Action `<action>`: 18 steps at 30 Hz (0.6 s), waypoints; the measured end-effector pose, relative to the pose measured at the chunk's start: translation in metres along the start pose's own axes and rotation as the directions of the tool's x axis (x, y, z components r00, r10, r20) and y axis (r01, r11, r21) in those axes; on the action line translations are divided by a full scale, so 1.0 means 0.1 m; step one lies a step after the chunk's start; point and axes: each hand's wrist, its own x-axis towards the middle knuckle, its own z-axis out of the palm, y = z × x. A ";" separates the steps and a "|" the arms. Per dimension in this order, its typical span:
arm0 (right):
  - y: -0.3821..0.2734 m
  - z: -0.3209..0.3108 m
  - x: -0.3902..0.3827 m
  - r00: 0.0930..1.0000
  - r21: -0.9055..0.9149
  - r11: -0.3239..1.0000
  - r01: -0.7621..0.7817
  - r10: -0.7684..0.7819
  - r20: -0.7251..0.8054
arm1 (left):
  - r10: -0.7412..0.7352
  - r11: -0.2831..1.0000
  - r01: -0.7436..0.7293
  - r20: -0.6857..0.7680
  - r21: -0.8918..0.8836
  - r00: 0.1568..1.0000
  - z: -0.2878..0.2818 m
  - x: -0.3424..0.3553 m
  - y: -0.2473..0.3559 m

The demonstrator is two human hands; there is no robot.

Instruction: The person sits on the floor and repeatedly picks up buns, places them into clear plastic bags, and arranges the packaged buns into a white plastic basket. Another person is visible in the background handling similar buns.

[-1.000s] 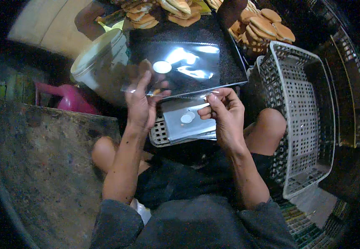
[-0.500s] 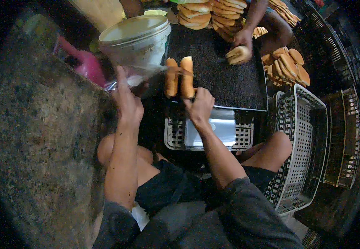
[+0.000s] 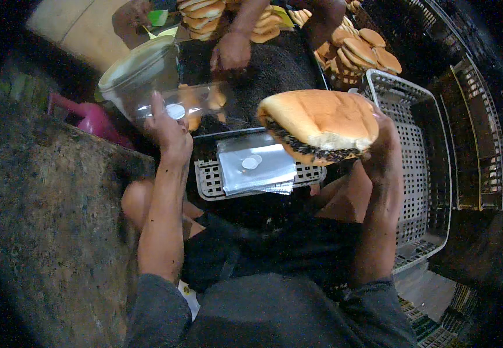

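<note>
My left hand is closed on a clear plastic bag with a round white label. Through and behind the bag show two golden bread rolls on the dark tray. On the right, my right hand grips a large bread bun, raised close to the camera. Dark, crumbly filling shows along the bun's split side; most of that hand's fingers are hidden behind it. Between my arms, a stack of clear plastic bags lies on a grey plastic crate.
A whitish bucket stands at the far left, near a pink plastic object. Across the tray reaches a co-worker's hand. Piled buns sit at the back right, beyond an upright grey crate. A worn wooden surface runs along the left.
My right hand has left the roll on the tray and moved right, now holding a filled bun up. The bag in my left hand stays held. The whole view has shifted; the co-worker's hand no longer shows a bun.
</note>
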 end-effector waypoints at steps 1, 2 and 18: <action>0.02 0.01 -0.01 1.000 -0.045 0.999 0.013 -0.012 0.020 | 0.019 1.000 -0.019 0.036 0.011 0.999 -0.01 -0.05 -0.02; 0.14 -0.04 0.03 0.997 0.067 0.996 -0.061 0.058 0.041 | -0.001 0.999 -0.004 0.135 0.036 0.991 0.01 -0.13 0.00; 0.29 -0.18 -0.05 0.992 0.173 0.977 -0.122 0.125 -0.006 | -0.139 0.988 0.073 0.580 0.135 0.802 0.01 -0.59 0.25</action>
